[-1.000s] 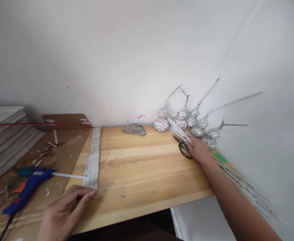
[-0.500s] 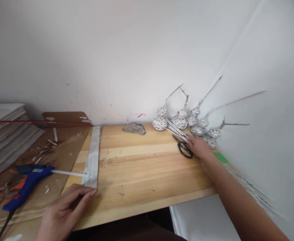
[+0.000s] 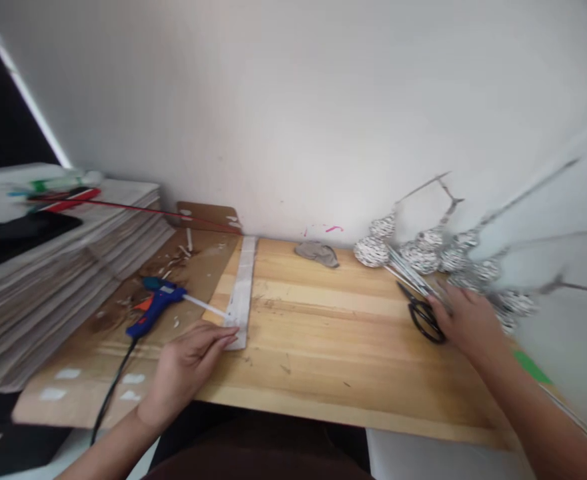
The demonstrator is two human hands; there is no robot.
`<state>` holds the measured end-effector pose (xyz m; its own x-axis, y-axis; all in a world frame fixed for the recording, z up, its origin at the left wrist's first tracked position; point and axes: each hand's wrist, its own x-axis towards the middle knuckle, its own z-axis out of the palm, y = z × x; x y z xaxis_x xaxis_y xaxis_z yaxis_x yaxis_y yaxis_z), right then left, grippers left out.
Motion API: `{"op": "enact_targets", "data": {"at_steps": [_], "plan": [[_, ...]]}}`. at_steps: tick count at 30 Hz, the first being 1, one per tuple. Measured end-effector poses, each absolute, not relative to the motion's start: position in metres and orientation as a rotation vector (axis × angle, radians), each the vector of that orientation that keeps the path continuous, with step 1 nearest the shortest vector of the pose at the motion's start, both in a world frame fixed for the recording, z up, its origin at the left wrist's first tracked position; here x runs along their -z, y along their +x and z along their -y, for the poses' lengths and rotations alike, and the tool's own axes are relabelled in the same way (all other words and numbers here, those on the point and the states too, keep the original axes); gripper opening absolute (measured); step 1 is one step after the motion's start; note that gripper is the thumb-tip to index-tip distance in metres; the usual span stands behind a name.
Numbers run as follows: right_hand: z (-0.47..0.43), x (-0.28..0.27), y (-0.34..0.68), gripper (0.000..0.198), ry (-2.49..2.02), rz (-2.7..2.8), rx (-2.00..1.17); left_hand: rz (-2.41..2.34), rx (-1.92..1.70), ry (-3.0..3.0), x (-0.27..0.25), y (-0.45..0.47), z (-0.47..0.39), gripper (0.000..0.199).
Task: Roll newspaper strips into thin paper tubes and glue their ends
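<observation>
My left hand (image 3: 188,360) is closed in a pinch over the near end of a flat strip of printed paper (image 3: 243,287). What is between its fingertips, if anything, I cannot make out. At the right, my right hand (image 3: 466,320) is closed around the near ends of a bundle of thin rolled paper sticks (image 3: 411,270). Black-handled scissors (image 3: 423,320) lie just left of it. Behind it stand several woven paper gourds (image 3: 372,252) with long stick-like stems. Right fingers are partly blurred.
A blue glue gun (image 3: 156,310) with a white glue stick lies on brown cardboard (image 3: 91,380) among scraps. Stacked paper (image 3: 73,287) rises at the left. A grey cloth (image 3: 317,253) is by the wall. A green patch (image 3: 532,367) marks the wooden board's (image 3: 323,347) right side.
The view has swung left, so the board sits further right and more of the paper stack shows. My left hand has moved slightly further over the strip. My right hand stays by the paper sticks.
</observation>
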<state>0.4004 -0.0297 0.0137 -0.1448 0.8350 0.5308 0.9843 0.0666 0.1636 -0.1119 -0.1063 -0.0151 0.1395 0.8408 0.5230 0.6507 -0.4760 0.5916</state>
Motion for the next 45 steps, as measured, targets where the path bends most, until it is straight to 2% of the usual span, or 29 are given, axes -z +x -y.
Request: {"op": "enact_targets", "data": {"at_steps": [4, 10, 15, 19, 25, 30, 37, 45], "plan": [[0.031, -0.016, 0.348, 0.022, -1.366, 2.317, 0.454, -1.56, -1.215, 2.201, 0.004, -0.111, 0.102, 0.008], [0.046, -0.017, 0.23, 0.017, -1.052, 2.592, -0.146, -1.555, -0.91, 2.411, 0.002, -0.113, 0.101, 0.042], [0.055, -0.018, 0.149, 0.017, -0.899, 2.591, -0.469, -1.43, -0.786, 2.552, 0.005, -0.115, 0.106, 0.022], [0.053, -0.011, 0.106, 0.022, -0.804, 2.601, -0.499, -1.431, -0.861, 2.503, 0.003, -0.115, 0.105, 0.021], [0.031, -0.007, 0.086, 0.046, -0.894, 2.531, -0.392, -1.459, -0.993, 2.264, 0.004, -0.116, 0.101, 0.021], [0.026, -0.005, 0.087, 0.035, -0.795, 2.555, -0.382, -1.516, -0.993, 2.071, 0.002, -0.119, 0.102, 0.014], [0.035, 0.002, 0.087, 0.034, -0.702, 2.511, -0.439, -1.596, -0.826, 1.87, -0.009, -0.128, 0.106, 0.01], [0.034, 0.007, 0.081, 0.022, -0.535, 2.432, -0.598, -1.601, -0.796, 1.818, -0.009, -0.127, 0.102, 0.012]]}}
